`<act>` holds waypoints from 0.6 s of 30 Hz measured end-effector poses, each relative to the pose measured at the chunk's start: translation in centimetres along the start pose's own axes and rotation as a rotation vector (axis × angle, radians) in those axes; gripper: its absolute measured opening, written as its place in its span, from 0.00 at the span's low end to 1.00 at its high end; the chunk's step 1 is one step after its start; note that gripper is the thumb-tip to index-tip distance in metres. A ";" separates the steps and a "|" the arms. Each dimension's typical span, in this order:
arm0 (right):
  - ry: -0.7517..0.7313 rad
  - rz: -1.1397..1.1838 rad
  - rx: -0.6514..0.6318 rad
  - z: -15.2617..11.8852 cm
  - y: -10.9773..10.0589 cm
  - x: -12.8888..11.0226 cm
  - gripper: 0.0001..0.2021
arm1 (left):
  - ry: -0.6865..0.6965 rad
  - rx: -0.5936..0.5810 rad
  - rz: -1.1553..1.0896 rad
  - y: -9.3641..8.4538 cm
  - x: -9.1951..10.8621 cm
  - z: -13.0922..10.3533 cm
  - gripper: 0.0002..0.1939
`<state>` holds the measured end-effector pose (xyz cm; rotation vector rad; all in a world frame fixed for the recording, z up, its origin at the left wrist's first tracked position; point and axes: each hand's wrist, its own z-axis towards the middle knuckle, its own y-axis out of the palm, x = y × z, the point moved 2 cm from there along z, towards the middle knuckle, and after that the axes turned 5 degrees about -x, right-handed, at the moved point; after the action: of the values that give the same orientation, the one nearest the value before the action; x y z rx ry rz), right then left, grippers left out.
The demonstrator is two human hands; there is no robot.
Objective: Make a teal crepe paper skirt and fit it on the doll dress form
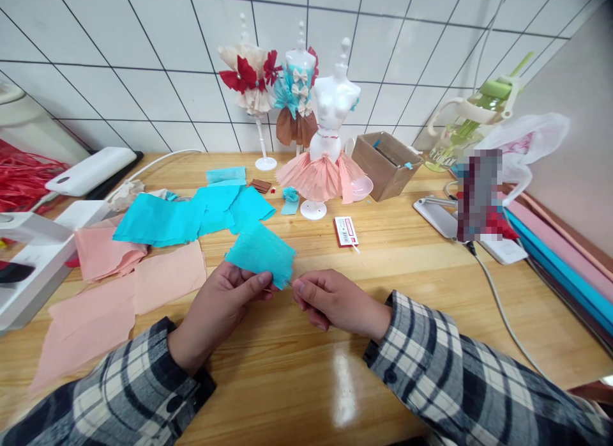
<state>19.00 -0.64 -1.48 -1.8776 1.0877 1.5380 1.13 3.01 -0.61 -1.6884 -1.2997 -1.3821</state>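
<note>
"One blue paper piece [261,251] is held up; why so, you think?"

"From my remote seat, I see the left hand [218,305] gripping its near edge, probably for keeping it steady. The right hand [338,299] has closed fingers near its right corner; what is between them, I cannot tell."

"And its place?"

"Just far of the left hand, nearer than the peach-skirted mannequin [330,104]. Blue sheets [160,219] lie left, perhaps for easy reach."

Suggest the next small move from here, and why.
I'd probably keep the left hand steady and ease the right hand slightly left: the left pinches the blue paper near its lower edge, and the right's closed fingertips sit just beside its lower right corner.
</note>
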 end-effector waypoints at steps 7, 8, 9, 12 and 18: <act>0.057 0.008 -0.010 -0.2 0.1 -0.3 0.25 | 0.056 0.013 -0.176 0.0 -0.4 0.1 0.16; 0.059 0.009 -0.014 -0.2 0.1 -0.2 0.25 | 0.060 0.008 -0.186 0.0 -0.3 0.1 0.16; 0.058 0.009 -0.017 -0.2 0.1 -0.2 0.25 | 0.064 0.009 -0.193 0.0 -0.3 0.0 0.17; 0.052 0.001 -0.023 -0.2 0.1 -0.2 0.26 | 0.063 0.008 -0.197 0.2 -0.1 -0.1 0.19; 0.039 -0.007 -0.030 -0.1 0.2 -0.1 0.26 | 0.080 -0.021 -0.197 0.4 -0.1 -0.1 0.18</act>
<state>18.90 -0.79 -1.35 -1.9364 1.0799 1.5285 1.43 2.75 -0.60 -1.5348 -1.4413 -1.5643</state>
